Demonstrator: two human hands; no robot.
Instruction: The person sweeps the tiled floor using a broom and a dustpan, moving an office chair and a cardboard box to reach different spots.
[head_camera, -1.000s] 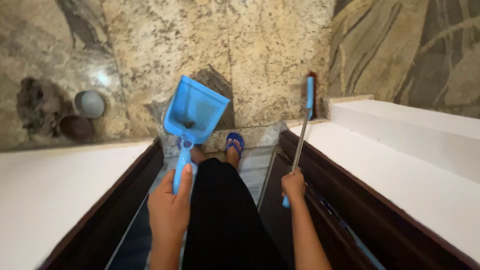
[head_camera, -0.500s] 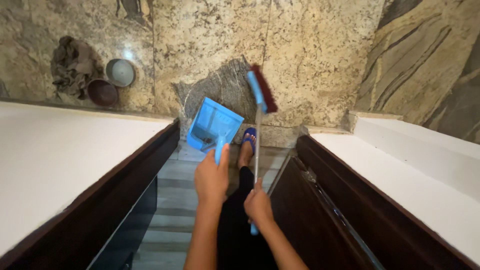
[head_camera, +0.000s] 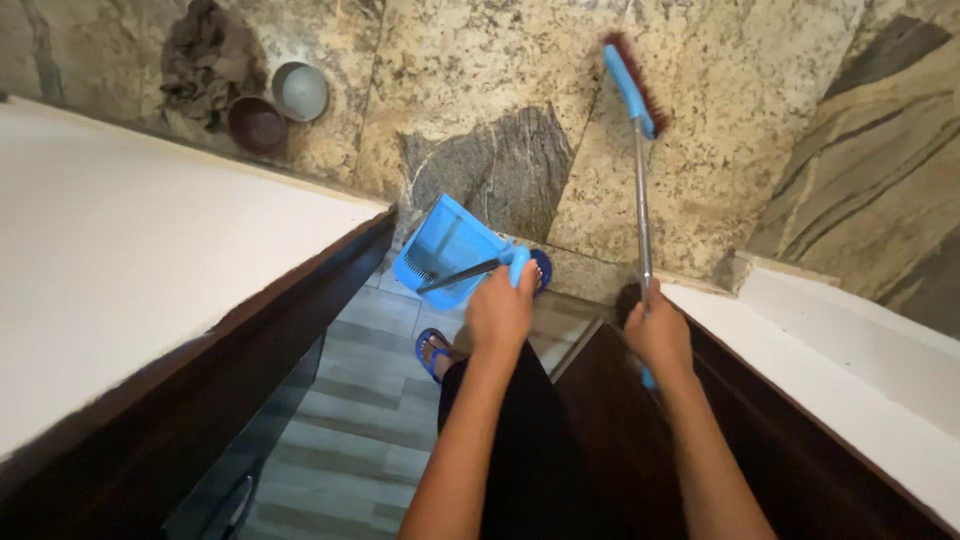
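My left hand grips the handle of a blue dustpan, which hangs tilted above the doorway threshold with a little dark debris inside. My right hand holds the metal shaft of a broom whose blue head with red bristles points up over the speckled stone floor. Below my hands are my dark clothing and my feet in blue sandals, standing on grey plank flooring.
Dark wooden door frames flank me on both sides, with white walls beyond them. On the stone floor at upper left lie a crumpled dark rag and two small round bowls.
The view has shifted left and forward. My right hand swung the broom out to the right, its head now farther ahead. The dustpan stays in my left hand, tilted more to the left.
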